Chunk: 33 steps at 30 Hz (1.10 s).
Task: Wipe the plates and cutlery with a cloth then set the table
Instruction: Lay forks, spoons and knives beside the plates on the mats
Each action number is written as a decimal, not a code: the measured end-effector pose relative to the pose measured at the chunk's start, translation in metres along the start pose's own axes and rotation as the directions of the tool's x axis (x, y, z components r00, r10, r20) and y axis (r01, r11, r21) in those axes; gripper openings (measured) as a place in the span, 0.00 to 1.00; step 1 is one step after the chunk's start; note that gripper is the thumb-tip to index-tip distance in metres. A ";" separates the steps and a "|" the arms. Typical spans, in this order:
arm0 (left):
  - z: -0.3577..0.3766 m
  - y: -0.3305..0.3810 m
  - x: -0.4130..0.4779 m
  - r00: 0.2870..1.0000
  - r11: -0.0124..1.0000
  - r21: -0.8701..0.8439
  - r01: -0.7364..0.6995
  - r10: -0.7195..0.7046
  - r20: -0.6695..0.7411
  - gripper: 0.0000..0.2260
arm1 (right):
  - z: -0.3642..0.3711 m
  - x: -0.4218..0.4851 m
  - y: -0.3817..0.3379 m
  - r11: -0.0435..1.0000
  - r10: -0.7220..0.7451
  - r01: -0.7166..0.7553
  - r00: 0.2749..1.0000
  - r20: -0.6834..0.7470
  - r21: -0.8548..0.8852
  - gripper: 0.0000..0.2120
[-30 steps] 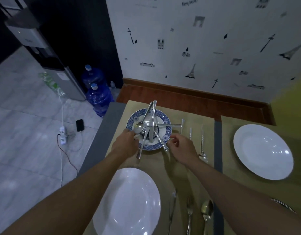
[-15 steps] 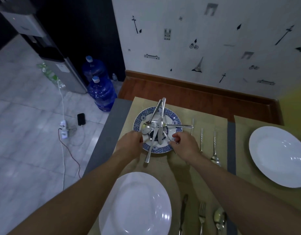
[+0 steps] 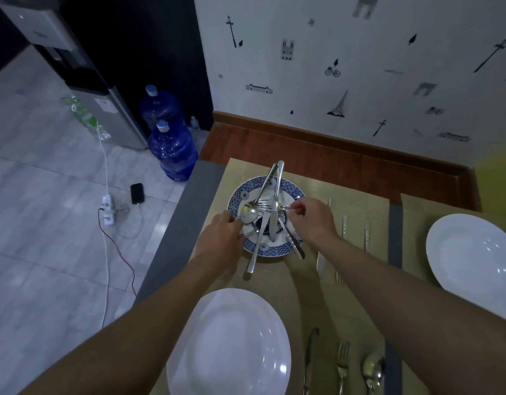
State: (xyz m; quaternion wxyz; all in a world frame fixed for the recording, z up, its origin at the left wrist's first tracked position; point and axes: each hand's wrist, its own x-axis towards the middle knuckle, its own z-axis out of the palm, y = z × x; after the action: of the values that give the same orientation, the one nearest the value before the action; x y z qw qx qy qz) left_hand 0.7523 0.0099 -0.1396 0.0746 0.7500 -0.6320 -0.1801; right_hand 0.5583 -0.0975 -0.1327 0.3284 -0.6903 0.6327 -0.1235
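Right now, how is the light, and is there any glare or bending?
Head view: dim, bluish light; small glints on the near white plate and the right white plate; the wide lens makes the water dispenser lean.

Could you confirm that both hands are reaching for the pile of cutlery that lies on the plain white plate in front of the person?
Not quite. In the head view the pile of cutlery lies on the blue-patterned plate farther back; the near white plate holds none. Both hands do reach for it, the left hand at the rim, the right hand pinching one piece.
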 end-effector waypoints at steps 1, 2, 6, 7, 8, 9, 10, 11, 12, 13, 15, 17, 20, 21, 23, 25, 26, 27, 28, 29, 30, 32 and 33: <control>-0.001 -0.001 0.000 1.000 0.999 0.043 -0.030 0.030 -0.006 0.15 | 0.002 0.004 -0.003 1.000 0.000 0.000 1.000 0.002 0.014 0.07; -0.001 -0.002 -0.001 0.998 0.994 0.097 -0.059 0.058 0.011 0.18 | 0.004 0.008 -0.006 0.999 0.002 -0.002 1.000 0.009 0.035 0.07; -0.003 -0.009 -0.001 0.978 0.959 0.254 -0.129 0.080 0.192 0.25 | 0.018 0.022 -0.025 0.992 0.006 -0.011 0.999 0.037 0.122 0.07; -0.003 -0.009 -0.001 0.970 0.954 0.265 -0.136 0.074 0.234 0.25 | 0.022 0.025 -0.030 0.990 0.013 -0.018 0.999 0.039 0.137 0.09; -0.004 -0.008 -0.001 0.963 0.949 0.278 -0.148 0.074 0.261 0.26 | 0.026 0.028 -0.035 0.988 0.028 -0.034 0.999 0.042 0.149 0.10; -0.004 -0.008 -0.001 0.958 0.942 0.295 -0.162 0.078 0.275 0.26 | 0.030 0.032 -0.040 0.986 0.054 -0.060 0.998 0.042 0.157 0.11; -0.004 -0.007 -0.001 0.956 0.935 0.310 -0.173 0.084 0.280 0.26 | 0.034 0.035 -0.046 0.982 0.085 -0.090 0.996 0.037 0.165 0.10; -0.004 -0.007 -0.001 0.956 0.931 0.319 -0.180 0.088 0.281 0.26 | 0.038 0.039 -0.051 0.978 0.117 -0.120 0.993 0.024 0.173 0.09; -0.005 -0.008 -0.001 0.955 0.929 0.323 -0.183 0.090 0.283 0.26 | 0.042 0.043 -0.055 0.973 0.153 -0.154 0.988 0.018 0.173 0.08; -0.004 -0.009 -0.001 0.953 0.925 0.329 -0.188 0.092 0.288 0.26 | 0.047 0.047 -0.059 0.969 0.184 -0.184 0.983 0.018 0.166 0.08; -0.001 -0.013 0.000 0.949 0.914 0.350 -0.207 0.100 0.300 0.26 | 0.055 0.051 -0.065 0.963 0.223 -0.225 0.974 0.028 0.145 0.08; 0.000 -0.014 0.002 0.946 0.916 0.343 -0.208 0.099 0.309 0.26 | 0.062 0.055 -0.067 0.959 0.248 -0.249 0.968 0.026 0.138 0.05; -0.002 -0.013 0.001 0.943 0.935 0.305 -0.181 0.077 0.323 0.27 | 0.067 0.057 -0.065 0.940 0.282 -0.284 0.959 0.037 0.189 0.04; -0.003 -0.012 0.001 0.943 0.936 0.302 -0.179 0.075 0.325 0.28 | 0.067 0.057 -0.065 0.936 0.285 -0.288 0.957 0.044 0.202 0.05; -0.004 -0.010 0.000 0.945 0.940 0.298 -0.168 0.067 0.321 0.29 | 0.066 0.057 -0.065 0.934 0.275 -0.279 0.960 0.050 0.222 0.07; -0.006 -0.008 -0.001 0.948 0.940 0.300 -0.160 0.061 0.313 0.29 | 0.063 0.055 -0.066 0.947 0.226 -0.239 0.971 0.083 0.214 0.07; -0.006 -0.007 -0.001 0.948 0.939 0.305 -0.160 0.060 0.313 0.29 | 0.061 0.054 -0.067 0.956 0.198 -0.215 0.975 0.102 0.198 0.08; -0.007 -0.006 -0.002 0.948 0.936 0.313 -0.162 0.059 0.314 0.29 | 0.060 0.053 -0.066 0.964 0.178 -0.197 0.977 0.119 0.180 0.08; -0.008 -0.006 -0.003 0.947 0.933 0.322 -0.162 0.056 0.316 0.29 | 0.059 0.052 -0.066 0.968 0.165 -0.187 0.977 0.137 0.168 0.08; -0.008 -0.006 -0.003 0.947 0.931 0.328 -0.163 0.053 0.318 0.29 | 0.058 0.050 -0.066 0.971 0.152 -0.177 0.977 0.151 0.164 0.08; -0.008 -0.005 -0.002 0.945 0.929 0.333 -0.163 0.051 0.322 0.29 | 0.057 0.049 -0.066 0.974 0.137 -0.164 0.976 0.168 0.158 0.07; -0.009 -0.004 -0.002 0.942 0.925 0.341 -0.167 0.049 0.331 0.29 | 0.057 0.047 -0.065 0.989 0.089 -0.112 0.973 0.214 0.100 0.07; -0.010 -0.003 -0.002 0.942 0.925 0.341 -0.167 0.048 0.331 0.29 | 0.058 0.046 -0.065 0.995 0.067 -0.082 0.970 0.232 0.058 0.07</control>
State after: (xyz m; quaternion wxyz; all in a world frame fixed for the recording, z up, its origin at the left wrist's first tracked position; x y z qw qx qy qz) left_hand 0.7586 0.0114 -0.1311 -0.1583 0.6757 -0.6988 -0.1735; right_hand 0.6518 -0.1258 -0.1477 0.4271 -0.6642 0.6114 -0.0516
